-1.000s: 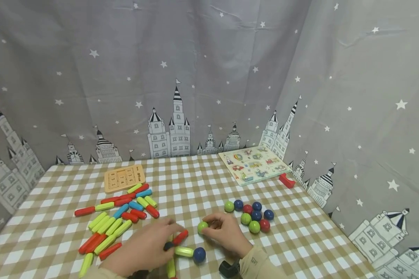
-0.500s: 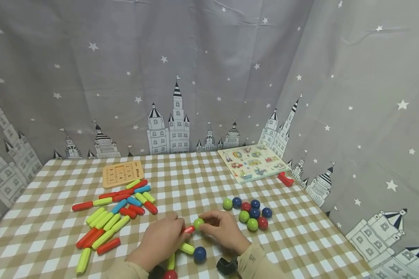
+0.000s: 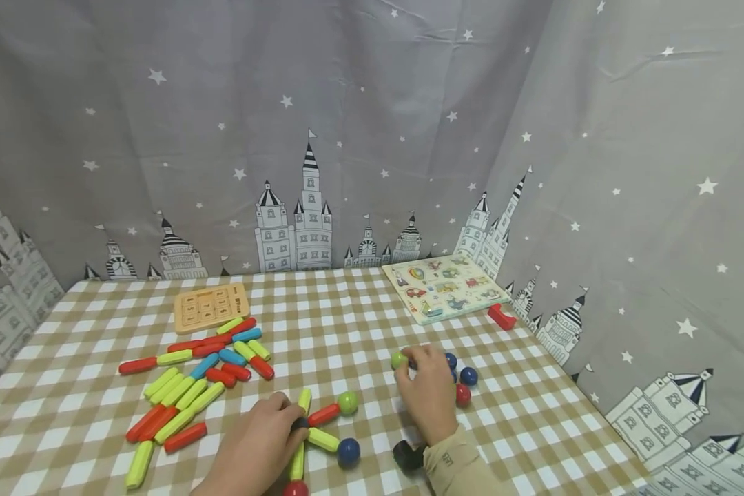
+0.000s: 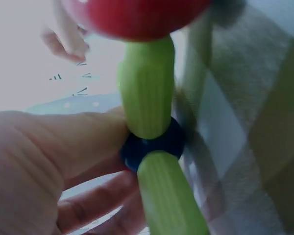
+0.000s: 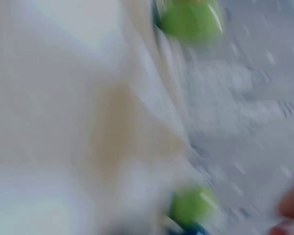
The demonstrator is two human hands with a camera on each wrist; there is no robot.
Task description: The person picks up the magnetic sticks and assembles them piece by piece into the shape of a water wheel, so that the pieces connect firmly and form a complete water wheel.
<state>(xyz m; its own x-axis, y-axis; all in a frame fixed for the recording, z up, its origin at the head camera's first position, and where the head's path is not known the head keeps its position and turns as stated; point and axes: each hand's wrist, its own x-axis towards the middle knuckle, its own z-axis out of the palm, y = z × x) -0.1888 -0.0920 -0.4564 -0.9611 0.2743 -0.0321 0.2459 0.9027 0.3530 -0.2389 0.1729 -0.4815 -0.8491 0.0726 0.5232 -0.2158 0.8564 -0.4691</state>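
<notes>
My left hand (image 3: 254,441) grips the dark blue ball (image 4: 154,147) at the hub of a stick-and-ball construction. Yellow-green sticks (image 3: 324,440) and a red stick (image 3: 324,415) stick out from this hub. At the red stick's far end sits a green ball (image 3: 348,402); other sticks end in a blue ball (image 3: 348,452) and a red ball (image 3: 295,488). Over the loose balls at right is my right hand (image 3: 430,393), its fingers bent beside a loose green ball (image 3: 399,359). The blurred right wrist view shows fingertips (image 5: 291,200) apart from a green ball. The hand hides several loose balls.
Loose red, yellow-green and blue sticks (image 3: 173,396) lie at left on the checked cloth. Behind them is a wooden number puzzle (image 3: 211,308). A picture board (image 3: 444,286) and a red curved block (image 3: 501,317) lie at back right. Loose blue balls (image 3: 468,376) show beyond my right hand.
The green ball my right hand held is now on the red stick's end, and that hand has let go and moved right to the loose balls. My left hand has shifted back to the hub.
</notes>
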